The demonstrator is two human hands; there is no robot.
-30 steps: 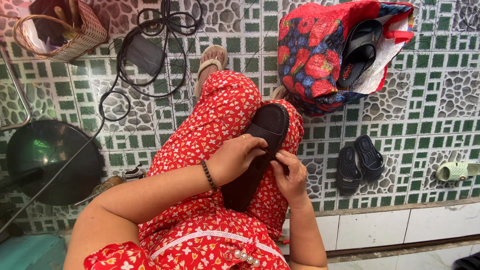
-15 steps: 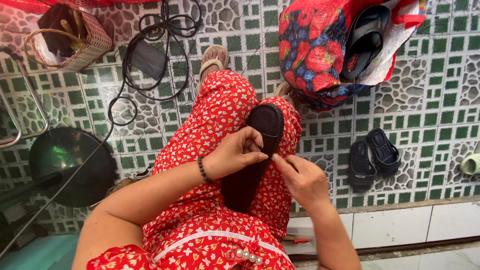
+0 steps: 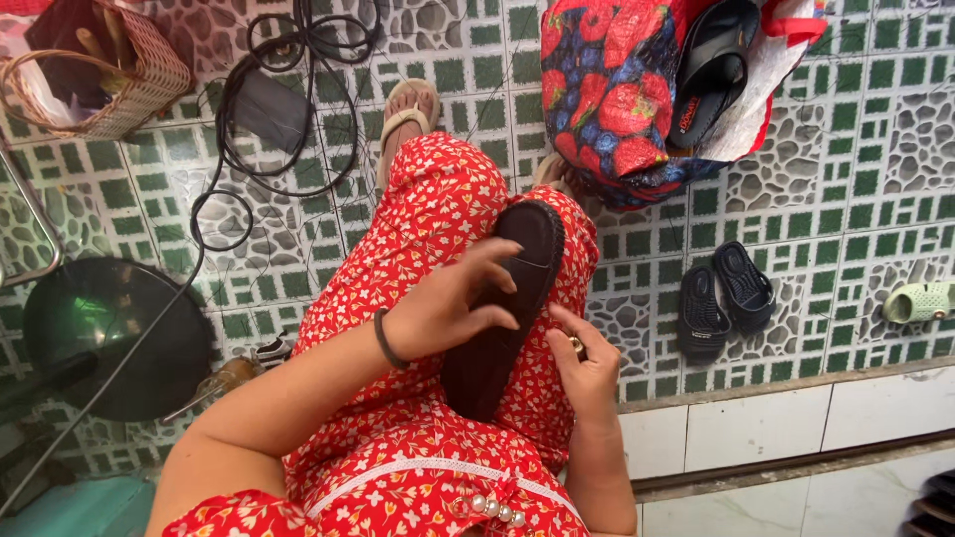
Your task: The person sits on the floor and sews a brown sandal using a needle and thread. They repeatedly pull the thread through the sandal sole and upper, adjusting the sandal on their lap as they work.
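I look down on a floor of green-and-grey patterned tiles (image 3: pixel 846 189), bordered at the lower right by a white tiled step (image 3: pixel 786 428). A woven basket (image 3: pixel 119 75) sits at the upper left beside a tangle of black cable (image 3: pixel 269 149), and a dark round fan base (image 3: pixel 99 333) lies at the left edge. At the upper right, a strawberry-print bag (image 3: pixel 617 99) holds a black sandal (image 3: pixel 711 65); a pair of small black sandals (image 3: pixel 726 298) rests on the tiles below it, with a pale green sandal (image 3: pixel 920 301) near the right edge. I am seated in a red floral dress (image 3: pixel 438 229), one foot in a beige flip-flop (image 3: pixel 406 119) stretched out ahead. A black shoe sole (image 3: pixel 507 318) lies lengthwise along my lap, toe end pointing away. My left hand (image 3: pixel 448 303) rests on the sole's left side, fingers spread wide and raised, gripping nothing. My right hand (image 3: pixel 587 368) sits against the sole's right edge, fingers pinched together at its rim; what they pinch is too small to tell. A dark bangle (image 3: pixel 383 340) circles my left wrist.
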